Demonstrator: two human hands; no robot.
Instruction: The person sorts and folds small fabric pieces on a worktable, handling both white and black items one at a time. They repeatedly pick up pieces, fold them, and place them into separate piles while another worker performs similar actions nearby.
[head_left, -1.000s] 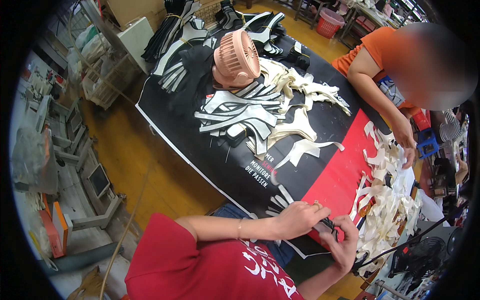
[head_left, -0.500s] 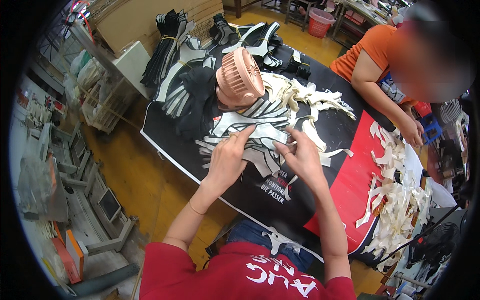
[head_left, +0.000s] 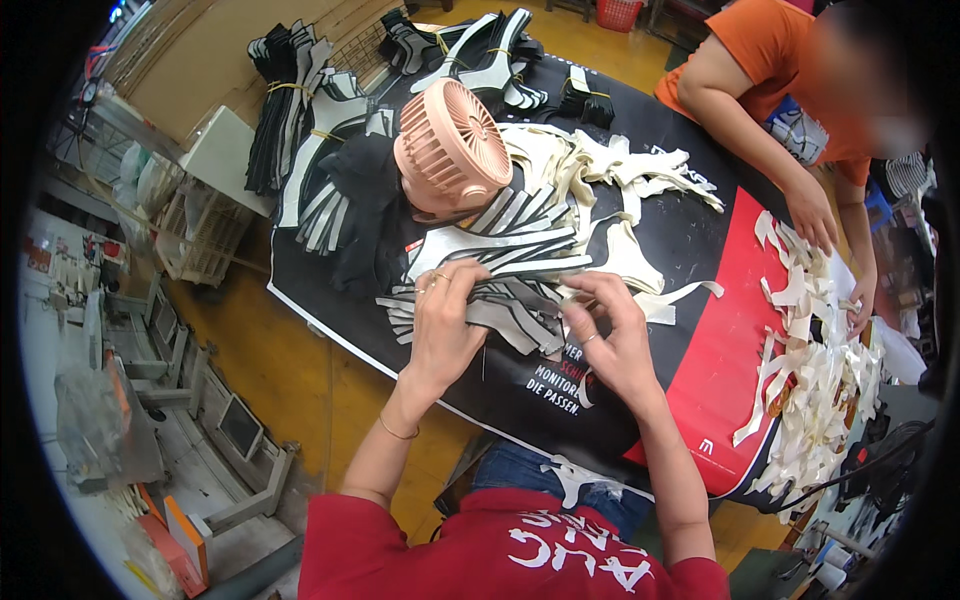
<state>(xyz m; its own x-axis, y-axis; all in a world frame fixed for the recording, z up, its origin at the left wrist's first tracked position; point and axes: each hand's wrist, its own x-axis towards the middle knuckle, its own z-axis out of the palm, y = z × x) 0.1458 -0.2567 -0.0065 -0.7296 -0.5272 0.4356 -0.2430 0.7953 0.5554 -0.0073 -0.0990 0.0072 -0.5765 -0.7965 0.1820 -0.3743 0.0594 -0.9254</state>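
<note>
My left hand lies over the near left part of a heap of curved grey fabric pieces with black edges, its fingers curled round a strip. At the right end of the same strip, the thumb and fingers of my right hand close in a pinch. The strip stretches between both hands, its underside dark grey. More such pieces fan out underneath, toward the table's near side. Just beyond the heap stands a pink fan. Cream fabric strips lie to the right, beside my right hand.
Bundles of black and white pieces tied with yellow bands stand at the far left of the black table cover. Black cloth lies left of the fan. At the right, a person in orange reaches into a heap of cream strips.
My left hand has shifted from the top of a light grey piece to the heap's left side. The strip between my hands now shows a darker face. The person's hands have moved onto the cream strips.
</note>
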